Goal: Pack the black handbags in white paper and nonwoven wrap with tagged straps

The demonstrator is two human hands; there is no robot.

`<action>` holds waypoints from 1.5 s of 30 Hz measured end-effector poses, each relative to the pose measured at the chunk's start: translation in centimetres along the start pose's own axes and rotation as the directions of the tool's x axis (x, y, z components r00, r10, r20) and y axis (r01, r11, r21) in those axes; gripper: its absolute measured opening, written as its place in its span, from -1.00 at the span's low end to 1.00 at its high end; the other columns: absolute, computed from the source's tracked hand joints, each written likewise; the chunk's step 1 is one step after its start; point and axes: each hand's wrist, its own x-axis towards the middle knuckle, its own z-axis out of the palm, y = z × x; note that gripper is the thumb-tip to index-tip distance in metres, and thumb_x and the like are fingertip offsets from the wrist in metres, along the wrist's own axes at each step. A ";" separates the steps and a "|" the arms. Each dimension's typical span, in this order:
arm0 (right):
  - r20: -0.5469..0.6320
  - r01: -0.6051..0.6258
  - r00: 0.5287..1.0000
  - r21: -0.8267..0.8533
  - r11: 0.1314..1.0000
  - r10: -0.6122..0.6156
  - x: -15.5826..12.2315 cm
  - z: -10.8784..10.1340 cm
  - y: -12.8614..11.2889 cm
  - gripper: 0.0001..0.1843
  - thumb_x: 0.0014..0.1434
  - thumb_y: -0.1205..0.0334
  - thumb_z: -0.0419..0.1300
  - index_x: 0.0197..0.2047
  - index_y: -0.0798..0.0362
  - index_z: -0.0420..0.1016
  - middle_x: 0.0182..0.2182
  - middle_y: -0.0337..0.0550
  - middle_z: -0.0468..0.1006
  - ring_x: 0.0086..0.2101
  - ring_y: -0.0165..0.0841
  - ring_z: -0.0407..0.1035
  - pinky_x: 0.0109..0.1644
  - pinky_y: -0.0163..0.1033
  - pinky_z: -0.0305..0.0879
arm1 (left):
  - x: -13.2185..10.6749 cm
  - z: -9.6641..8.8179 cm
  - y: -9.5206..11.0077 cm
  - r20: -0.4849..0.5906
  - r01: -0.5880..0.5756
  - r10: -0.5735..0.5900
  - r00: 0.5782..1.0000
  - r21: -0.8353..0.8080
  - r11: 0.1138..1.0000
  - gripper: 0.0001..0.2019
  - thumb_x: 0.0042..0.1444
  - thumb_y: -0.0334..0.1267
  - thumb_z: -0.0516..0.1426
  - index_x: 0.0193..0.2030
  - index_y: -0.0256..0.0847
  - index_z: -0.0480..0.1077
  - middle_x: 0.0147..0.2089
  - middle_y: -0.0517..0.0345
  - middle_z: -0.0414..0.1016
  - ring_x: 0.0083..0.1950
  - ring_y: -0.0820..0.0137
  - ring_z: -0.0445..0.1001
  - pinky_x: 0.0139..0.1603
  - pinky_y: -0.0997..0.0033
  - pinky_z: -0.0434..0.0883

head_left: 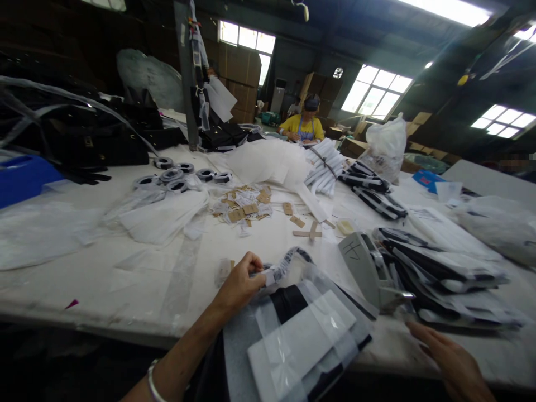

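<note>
My left hand (247, 274) is closed around a plastic-wrapped bag handle (288, 261) that curves up to the right. Below it, at the table's front edge, lies a black bag (288, 301) partly covered by translucent wrapping. A white padded sheet (304, 346) is on the bag, under clear, shiny film. My right hand (448, 357) is slightly blurred, its fingers stretched toward the front of a grey tape dispenser (362, 268) marked with dark writing. No object is clearly visible in those fingers; the thumb is mostly hidden.
Behind the hands lie a heap of brown tags (245, 206), wrapped rings (171, 176) and white sheets (268, 162). Wrapped black bags (444, 268) are stacked right of the dispenser. A blue bin (27, 178) stands far left. Across the table is a person in yellow (304, 127).
</note>
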 end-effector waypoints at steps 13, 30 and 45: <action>0.689 0.057 0.624 0.430 0.901 -0.368 -17.4 15.4 -18.3 -0.61 -0.02 0.10 0.41 -0.13 0.05 0.49 -0.55 -0.32 0.51 -0.51 -0.39 0.42 -0.41 -0.32 0.34 | -0.3 1.0 -0.2 -0.092 -0.069 0.081 0.992 0.130 0.989 -0.86 -0.01 -0.25 0.10 -0.28 -0.13 0.24 -0.28 0.18 0.43 -0.20 0.30 0.42 -0.17 0.34 0.32; 0.634 0.119 0.719 0.291 0.949 -0.285 -16.8 19.8 -17.3 -0.69 -0.02 0.11 0.36 -0.39 0.05 0.31 -0.63 -0.35 0.44 -0.60 -0.43 0.37 -0.57 -0.41 0.19 | -0.4 1.1 -1.0 -0.115 -0.094 0.106 0.988 0.100 0.991 -0.86 0.02 -0.26 0.11 -0.26 -0.13 0.23 -0.24 0.15 0.43 -0.13 0.27 0.42 -0.09 0.28 0.32; 0.693 0.377 0.691 -0.102 0.921 -0.206 -15.3 19.4 -17.2 -0.69 0.13 0.01 0.24 -0.47 -0.02 0.26 -0.74 -0.38 0.39 -0.74 -0.43 0.25 -0.69 -0.39 0.03 | -0.2 1.3 -1.4 -0.126 -0.088 0.103 0.987 0.125 0.988 -0.84 -0.01 -0.34 0.13 -0.26 -0.12 0.25 -0.24 0.15 0.43 -0.13 0.28 0.42 -0.07 0.27 0.34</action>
